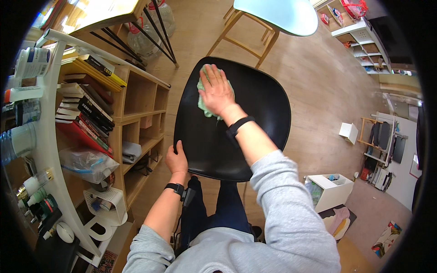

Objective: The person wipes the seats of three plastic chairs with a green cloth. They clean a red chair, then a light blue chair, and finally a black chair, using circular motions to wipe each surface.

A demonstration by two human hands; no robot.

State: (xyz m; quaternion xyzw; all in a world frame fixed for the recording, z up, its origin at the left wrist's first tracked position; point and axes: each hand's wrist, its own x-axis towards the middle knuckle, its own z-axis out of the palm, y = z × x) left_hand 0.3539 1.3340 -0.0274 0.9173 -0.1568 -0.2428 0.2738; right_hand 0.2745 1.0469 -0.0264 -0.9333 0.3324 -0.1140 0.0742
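Directly before me is a black chair seat (259,92) with a smooth, slightly shiny surface. My right hand (216,90) lies flat, fingers extended, on a light green cloth (203,102), pressing it against the far left part of the seat. The cloth's edges stick out around the palm and fingers. At the seat's near left edge, my left hand (177,159) grips the rim, thumb on top and the other fingers hidden below. Both wrists wear black bands.
Close on the left stand a wooden cubby shelf (141,99) with books and a white rack (73,170) crowded with bottles. A pale blue chair (280,13) is just beyond the seat. A wooden table (99,15) is at far left, a white cabinet (336,191) at right.
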